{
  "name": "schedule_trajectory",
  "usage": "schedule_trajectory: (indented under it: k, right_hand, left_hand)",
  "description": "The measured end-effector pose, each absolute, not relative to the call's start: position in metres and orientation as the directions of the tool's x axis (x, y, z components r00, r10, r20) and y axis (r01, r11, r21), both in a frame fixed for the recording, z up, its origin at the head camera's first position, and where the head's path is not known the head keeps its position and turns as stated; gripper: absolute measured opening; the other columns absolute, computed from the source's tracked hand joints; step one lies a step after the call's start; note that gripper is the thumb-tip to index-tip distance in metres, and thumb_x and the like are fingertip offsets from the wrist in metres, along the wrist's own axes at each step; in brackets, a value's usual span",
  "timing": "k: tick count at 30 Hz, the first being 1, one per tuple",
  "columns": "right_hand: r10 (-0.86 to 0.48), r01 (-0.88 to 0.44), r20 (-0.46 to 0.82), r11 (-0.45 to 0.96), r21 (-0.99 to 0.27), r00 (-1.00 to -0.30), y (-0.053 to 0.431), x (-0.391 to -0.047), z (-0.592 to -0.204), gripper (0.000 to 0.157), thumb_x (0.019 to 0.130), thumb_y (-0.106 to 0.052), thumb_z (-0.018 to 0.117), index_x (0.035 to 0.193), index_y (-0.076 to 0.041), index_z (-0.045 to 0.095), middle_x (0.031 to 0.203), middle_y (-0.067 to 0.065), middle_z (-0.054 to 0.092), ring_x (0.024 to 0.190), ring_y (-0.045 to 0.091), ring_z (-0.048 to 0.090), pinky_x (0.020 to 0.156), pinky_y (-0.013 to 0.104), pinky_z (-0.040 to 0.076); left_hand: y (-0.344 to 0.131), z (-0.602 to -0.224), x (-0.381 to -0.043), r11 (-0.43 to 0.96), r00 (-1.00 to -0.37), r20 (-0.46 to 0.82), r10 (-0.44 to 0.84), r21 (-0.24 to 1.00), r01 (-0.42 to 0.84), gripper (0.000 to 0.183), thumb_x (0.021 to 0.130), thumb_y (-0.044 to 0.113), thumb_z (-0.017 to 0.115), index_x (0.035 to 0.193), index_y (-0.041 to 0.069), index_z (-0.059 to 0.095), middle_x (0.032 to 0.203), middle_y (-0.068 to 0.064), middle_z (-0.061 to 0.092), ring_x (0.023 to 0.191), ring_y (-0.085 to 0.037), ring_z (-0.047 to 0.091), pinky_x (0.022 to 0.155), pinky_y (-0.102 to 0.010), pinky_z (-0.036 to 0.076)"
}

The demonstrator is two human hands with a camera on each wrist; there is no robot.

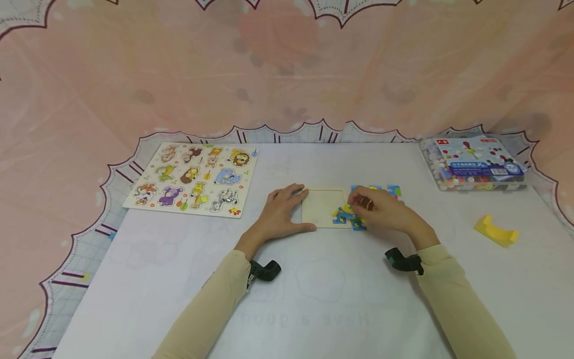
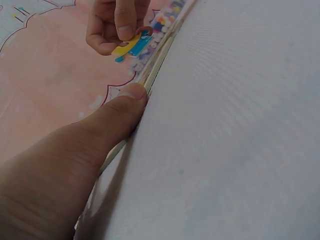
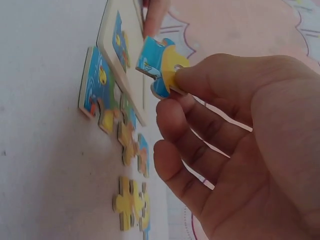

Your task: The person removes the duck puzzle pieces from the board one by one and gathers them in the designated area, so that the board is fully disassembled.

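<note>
A square wooden puzzle tray (image 1: 319, 208) lies on the white table. My left hand (image 1: 278, 213) holds its left side, the thumb along the near edge and the fingers at the far left corner. Above the tray's right side, my right hand (image 1: 389, 209) pinches a blue and yellow jigsaw piece (image 3: 156, 62) between thumb and fingers, tilted and clear of the tray. One blue piece (image 3: 119, 42) lies inside the tray. Several loose jigsaw pieces (image 3: 131, 200) lie beside the tray, partly hidden under my right hand in the head view.
At the back left lies an animal peg puzzle board (image 1: 208, 174). A clear plastic box (image 1: 475, 167) of colourful parts stands at the back right, with a yellow curved block (image 1: 497, 232) nearer on the right. A patterned cloth (image 1: 287, 75) hangs behind the table.
</note>
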State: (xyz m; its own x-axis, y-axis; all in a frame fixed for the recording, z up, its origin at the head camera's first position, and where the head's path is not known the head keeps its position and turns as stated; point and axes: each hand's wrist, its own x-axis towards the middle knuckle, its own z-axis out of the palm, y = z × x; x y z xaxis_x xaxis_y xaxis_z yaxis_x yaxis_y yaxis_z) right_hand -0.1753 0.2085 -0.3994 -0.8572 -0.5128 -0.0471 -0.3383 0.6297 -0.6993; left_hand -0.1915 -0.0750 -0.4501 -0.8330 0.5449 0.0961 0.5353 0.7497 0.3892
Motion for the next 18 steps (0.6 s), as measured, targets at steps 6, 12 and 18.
schedule_trajectory:
  k: [6,12,18]
  right_hand:
    - [-0.523,-0.348,-0.071,0.657,-0.669,-0.850,0.217,-0.178,-0.400,0.011,0.094,-0.015,0.057,0.104,-0.011,0.059,0.093,0.000,0.063,0.086,0.015,0.055,0.073,0.027,0.048]
    - [-0.532,-0.347,-0.096,0.667,-0.660,-0.841,0.224,-0.179,-0.401,0.010,0.093,-0.011,0.057,0.103,-0.010,0.059,0.090,0.001,0.061,0.084,0.016,0.055,0.072,0.025,0.047]
    - [-0.536,-0.333,-0.125,0.672,-0.661,-0.835,0.231,-0.180,-0.402,0.010,0.093,-0.008,0.056,0.102,-0.010,0.059,0.093,0.001,0.062,0.085,0.017,0.054,0.074,0.026,0.048]
  left_hand:
    - [-0.075,-0.450,-0.191,0.745,-0.834,0.096,0.543,0.404,0.531,0.092,0.073,0.062,0.069,0.146,0.017,0.037,0.152,-0.002,0.031,0.140,-0.021,0.028,0.113,-0.047,0.020]
    - [-0.075,-0.450,-0.191,0.744,-0.834,0.103,0.542,0.403,0.533,0.091,0.073,0.062,0.069,0.146,0.017,0.038,0.152,-0.002,0.032,0.140,-0.021,0.028,0.113,-0.047,0.020]
    - [-0.076,-0.449,-0.190,0.745,-0.834,0.103,0.541,0.402,0.533,0.091,0.073,0.063,0.069,0.146,0.018,0.038,0.152,-0.002,0.032,0.140,-0.020,0.028,0.113,-0.047,0.020]
